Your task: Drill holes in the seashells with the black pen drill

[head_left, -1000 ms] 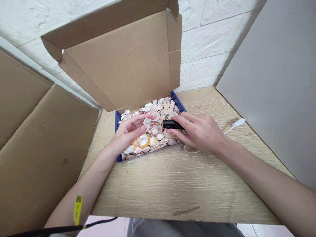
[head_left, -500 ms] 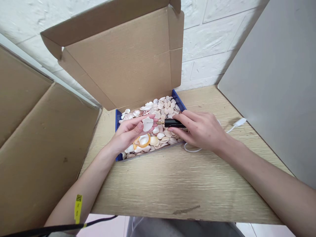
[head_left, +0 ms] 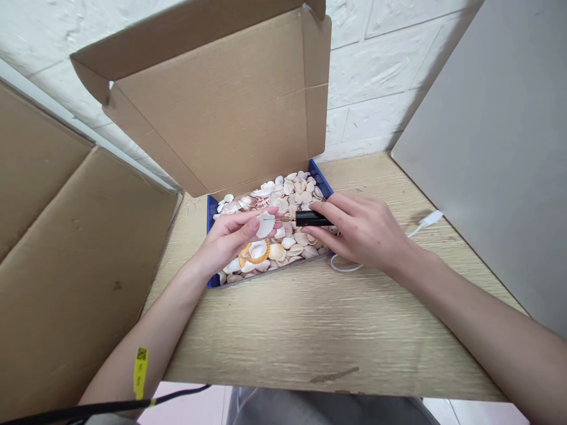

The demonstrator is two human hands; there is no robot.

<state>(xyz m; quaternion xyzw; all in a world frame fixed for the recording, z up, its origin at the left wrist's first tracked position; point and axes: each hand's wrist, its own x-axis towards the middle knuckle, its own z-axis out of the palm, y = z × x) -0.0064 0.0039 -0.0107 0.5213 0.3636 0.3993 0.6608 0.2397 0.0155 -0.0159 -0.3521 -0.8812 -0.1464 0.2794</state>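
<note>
While your left hand (head_left: 225,234) pinches a white shell (head_left: 266,226) over the box (head_left: 321,179) toward the table's (head_left: 287,330) back edge, your right hand (head_left: 367,230) grips the black drill (head_left: 312,219), bit at the shell, contact unclear.

The right hand (head_left: 365,230) is hiding the back of the black tool (head_left: 309,219), the left hand (head_left: 233,233) is covering shells (head_left: 303,188), the lid (head_left: 221,112) is running off the edge at twelve o'clock, and the yellow tag (head_left: 140,374) at seven o'clock is showing unreadably small print.

place: indoor work corner | white brick-pattern wall (head_left: 367,65) | wood-grain tabletop (head_left: 274,330) | cardboard screen (head_left: 66,283) | grey panel (head_left: 496,159)
</note>
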